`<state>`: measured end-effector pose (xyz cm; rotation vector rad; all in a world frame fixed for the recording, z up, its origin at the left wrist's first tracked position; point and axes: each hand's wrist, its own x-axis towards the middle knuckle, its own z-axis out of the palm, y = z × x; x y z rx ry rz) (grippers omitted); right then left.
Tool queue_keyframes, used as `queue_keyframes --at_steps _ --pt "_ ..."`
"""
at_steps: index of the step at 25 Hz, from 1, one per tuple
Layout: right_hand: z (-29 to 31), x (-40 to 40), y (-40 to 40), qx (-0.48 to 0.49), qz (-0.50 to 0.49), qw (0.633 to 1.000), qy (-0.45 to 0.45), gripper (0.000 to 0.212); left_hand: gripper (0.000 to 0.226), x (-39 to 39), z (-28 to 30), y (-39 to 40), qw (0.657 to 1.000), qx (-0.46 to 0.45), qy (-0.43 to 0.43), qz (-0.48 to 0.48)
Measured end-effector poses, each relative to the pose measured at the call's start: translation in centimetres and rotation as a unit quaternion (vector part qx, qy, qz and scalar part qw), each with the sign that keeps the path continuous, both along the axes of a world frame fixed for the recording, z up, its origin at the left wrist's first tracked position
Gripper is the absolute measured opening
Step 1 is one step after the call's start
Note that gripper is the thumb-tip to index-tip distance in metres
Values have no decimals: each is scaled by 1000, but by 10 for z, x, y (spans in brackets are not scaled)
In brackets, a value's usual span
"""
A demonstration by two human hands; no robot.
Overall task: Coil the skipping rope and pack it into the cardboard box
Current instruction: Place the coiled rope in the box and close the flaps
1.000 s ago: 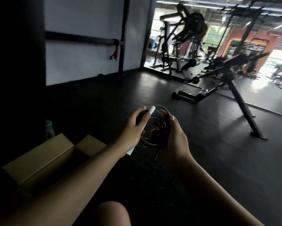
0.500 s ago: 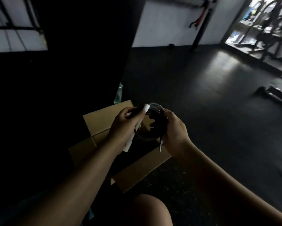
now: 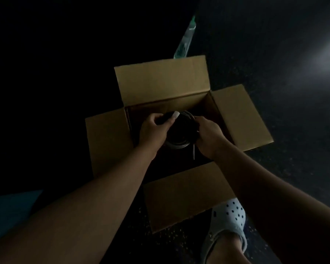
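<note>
The skipping rope (image 3: 179, 137) is wound into a tight dark coil, and I hold it over the open mouth of the cardboard box (image 3: 160, 82). My left hand (image 3: 153, 131) grips the coil's left side together with a handle whose white end (image 3: 175, 114) sticks up. On the coil's right side my right hand (image 3: 209, 136) is closed. A short loose rope end (image 3: 193, 152) hangs down below the coil. All four box flaps are folded outward, and the inside of the box is dark.
The box stands on a dark speckled gym floor. A clear plastic bottle (image 3: 186, 40) stands just behind the far flap. My foot in a pale blue clog (image 3: 228, 216) is next to the near flap. A blue mat corner (image 3: 9, 212) lies at the lower left.
My view has swung down and left from the gym room to the box. Both hands have carried the coiled rope from beside the box to directly over its opening.
</note>
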<state>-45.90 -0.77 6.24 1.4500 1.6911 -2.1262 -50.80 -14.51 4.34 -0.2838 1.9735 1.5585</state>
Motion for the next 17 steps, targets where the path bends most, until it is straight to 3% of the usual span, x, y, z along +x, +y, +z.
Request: queue_keyframes --at_steps 6,8,11,17 --pt "-106 -33 30 75 147 971 -171 39 65 -6 -100 24 997 -30 -73 6" --pt "-107 -36 26 191 201 936 -216 41 58 -10 -118 33 996 -17 -81 40" --pt "-112 -39 34 250 279 901 -219 41 54 -13 -127 41 993 -37 -86 65" --pt "-88 -32 26 111 208 960 -154 41 59 -5 -91 33 995 -92 -31 18"
